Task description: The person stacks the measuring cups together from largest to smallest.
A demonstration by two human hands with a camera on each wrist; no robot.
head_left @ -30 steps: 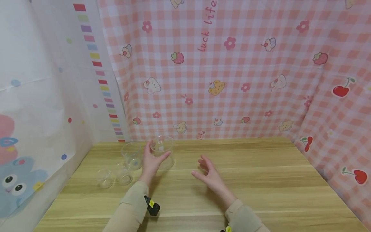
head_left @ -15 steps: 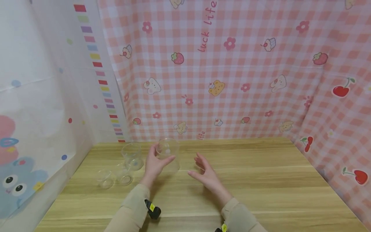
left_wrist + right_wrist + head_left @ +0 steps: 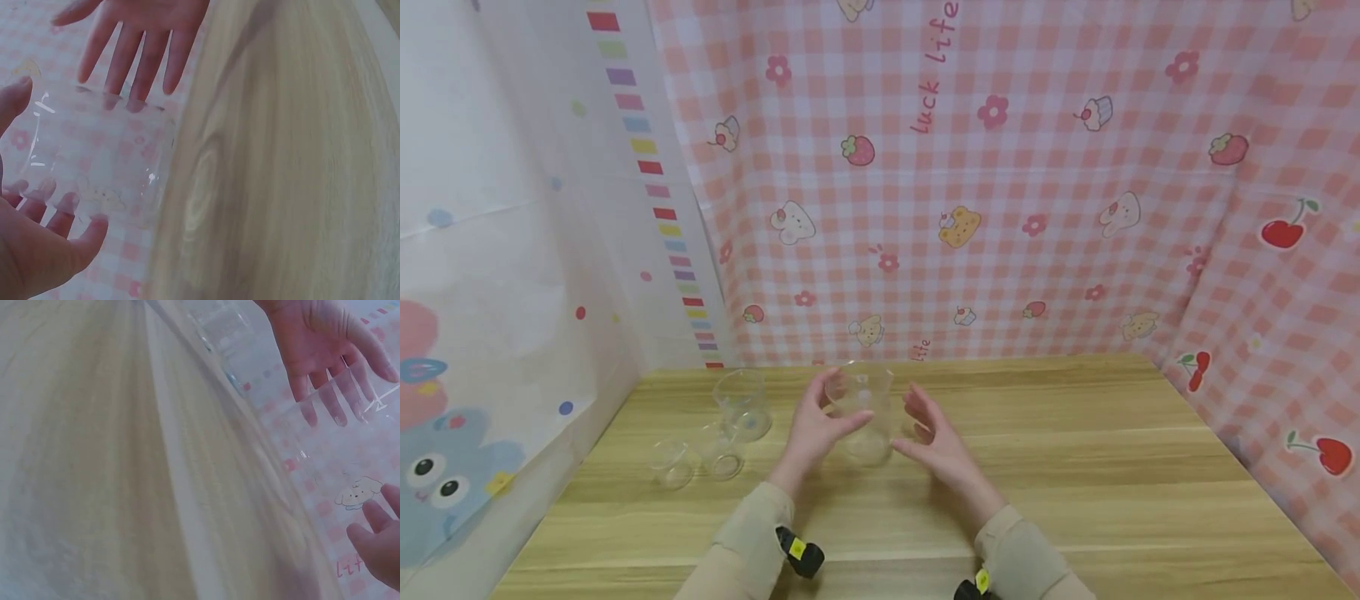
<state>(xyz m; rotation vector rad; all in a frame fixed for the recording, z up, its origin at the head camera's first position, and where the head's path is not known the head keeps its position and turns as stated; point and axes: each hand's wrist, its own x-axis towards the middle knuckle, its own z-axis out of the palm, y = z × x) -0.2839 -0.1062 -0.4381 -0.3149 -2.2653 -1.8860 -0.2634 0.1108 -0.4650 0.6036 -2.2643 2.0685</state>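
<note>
A large clear beaker (image 3: 868, 437) stands upright near the middle of the wooden table. My left hand (image 3: 814, 429) holds it from the left, thumb across the near side and fingers round the back. On the other side my right hand (image 3: 942, 442) has its fingers spread and its palm turned toward the glass. In the left wrist view, the fingertips of the right hand (image 3: 147, 37) overlap the wall of the beaker (image 3: 94, 150). The right wrist view shows the left hand's fingers through the transparent wall.
Three smaller clear beakers stand at the table's left: a medium one (image 3: 748, 425) at the back, and two small ones, one (image 3: 726, 464) nearer the middle and another (image 3: 675, 475) farther left. Patterned cloth (image 3: 1000, 250) hangs behind the table (image 3: 1075, 500) and at both sides.
My left hand has moved the large beaker to the right and slightly nearer. The right hand has shifted a little left, narrowing the gap between them. The smaller beakers have stayed put.
</note>
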